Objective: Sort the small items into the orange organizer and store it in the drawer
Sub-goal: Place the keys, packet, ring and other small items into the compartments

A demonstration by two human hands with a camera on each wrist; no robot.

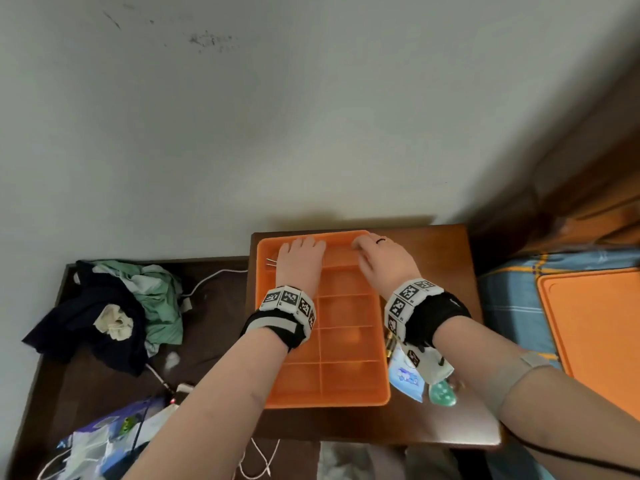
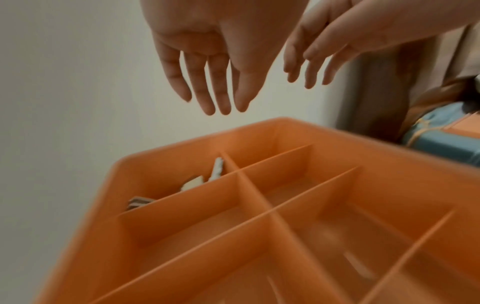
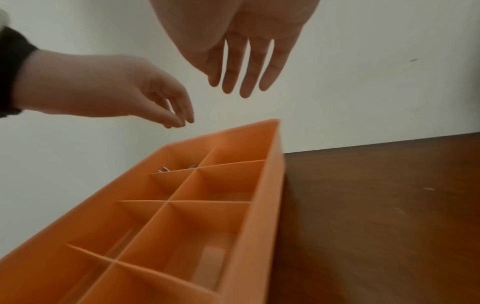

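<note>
The orange organizer (image 1: 325, 401) with several divided compartments sits on a brown nightstand (image 1: 443, 427). My left hand (image 1: 304, 252) hovers over its far-left end, fingers straight and holding nothing. My right hand (image 1: 375, 254), with a ring on one finger, hovers over the far-right end, also holding nothing. Small metal pins (image 1: 270, 262) lie in the far-left compartment; the left wrist view shows small pale items (image 2: 197, 183) there under my left hand (image 2: 207, 72). A blue-white packet (image 1: 407, 375) and a green round item (image 1: 442, 393) lie right of the organizer, partly under my right wrist.
An orange lid (image 1: 595, 334) lies on the blue checked bedding at the right. A pile of dark and green clothes (image 1: 114, 306), white cables and plastic bags (image 1: 104, 441) cover the lower surface at the left. The wall stands directly behind the nightstand.
</note>
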